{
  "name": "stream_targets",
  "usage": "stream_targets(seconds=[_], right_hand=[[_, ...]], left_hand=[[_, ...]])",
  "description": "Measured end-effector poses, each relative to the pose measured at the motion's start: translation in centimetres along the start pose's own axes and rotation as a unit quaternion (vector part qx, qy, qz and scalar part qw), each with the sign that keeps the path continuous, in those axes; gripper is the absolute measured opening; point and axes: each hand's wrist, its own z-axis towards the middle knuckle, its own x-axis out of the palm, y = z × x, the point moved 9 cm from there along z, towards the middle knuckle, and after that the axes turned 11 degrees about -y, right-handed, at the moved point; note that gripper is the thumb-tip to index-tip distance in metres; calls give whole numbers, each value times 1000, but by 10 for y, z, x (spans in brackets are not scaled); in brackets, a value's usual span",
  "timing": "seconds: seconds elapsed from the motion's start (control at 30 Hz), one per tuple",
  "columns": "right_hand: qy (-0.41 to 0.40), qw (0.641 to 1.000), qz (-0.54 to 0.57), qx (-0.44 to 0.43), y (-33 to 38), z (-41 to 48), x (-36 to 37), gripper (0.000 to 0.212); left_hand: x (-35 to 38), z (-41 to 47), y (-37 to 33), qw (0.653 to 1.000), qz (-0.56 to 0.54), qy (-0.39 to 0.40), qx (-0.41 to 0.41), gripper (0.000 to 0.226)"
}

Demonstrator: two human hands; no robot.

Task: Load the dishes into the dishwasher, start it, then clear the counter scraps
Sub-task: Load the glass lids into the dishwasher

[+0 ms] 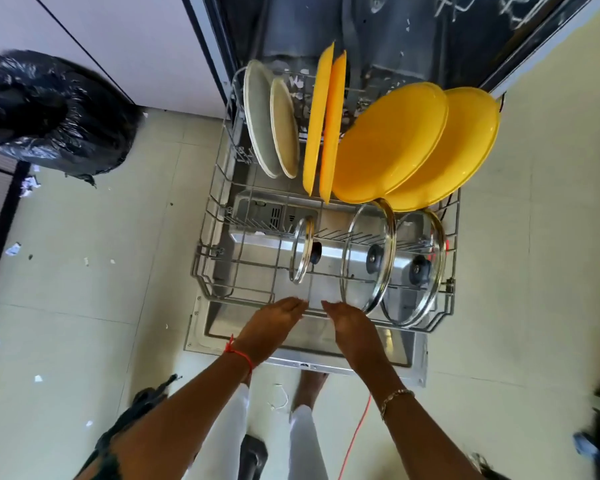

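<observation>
**While the rack (219, 216) stands out, the load looks complete**

Because the rack sits over the lowered dishwasher door (302, 363), the left hand (278, 317) and right hand (347, 323) lie at its front edge with fingers straight, holding nothing, likely to push it in. The dishes stand on edge so water reaches both faces: grey plates (262, 119) at the back left corner, yellow plates (392, 140) along the back edge, and glass lids (368, 261) toward the front right.
</observation>
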Motion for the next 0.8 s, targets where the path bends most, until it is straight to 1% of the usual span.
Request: stream_targets(seconds=[0.07, 0.1, 0.13, 0.2, 0.27, 0.37, 0.43, 0.47, 0.57, 0.63, 0.73, 0.8], right_hand=[[84, 996, -31, -18, -6, -2, 18, 60], [105, 994, -33, -12, -10, -2, 21, 60], [108, 994, -32, -11, -9, -1, 21, 60], [84, 995, -33, -45, -2, 1, 12, 59], [61, 993, -75, -72, 2, 5, 4, 62], [71, 994, -75, -36, -2, 18, -4, 61], [83, 996, -36, -13, -5, 31, -6, 52], [92, 995, -39, -15, -8, 37, -4, 51], [88, 995, -48, 1, -20, 67, -9, 50], [77, 996, -52, 5, -26, 86, -14, 48], [61, 996, -61, 4, -36, 116, -23, 48], [69, 996, -62, 6, -43, 134, -24, 51]], left_hand=[[-3, 6, -12, 1000, 16, 3, 12, 54], [-4, 9, -15, 1000, 24, 4, 9, 54], [-5, 11, -16, 1000, 25, 4, 4, 53], [-3, 13, -16, 1000, 23, 13, -12, 53], [-4, 17, -16, 999, 30, 15, -21, 53], [-6, 28, -12, 998, 40, 17, -49, 53], [-11, 40, -5, 996, 32, 4, -78, 51], [-13, 46, 0, 995, 30, -1, -94, 50], [-16, 73, 16, 992, 20, 0, -128, 37], [-20, 92, 23, 992, 25, -6, -127, 33], [-29, 121, 34, 992, 18, -24, -123, 35], [-29, 138, 42, 991, -12, -28, -127, 25]])
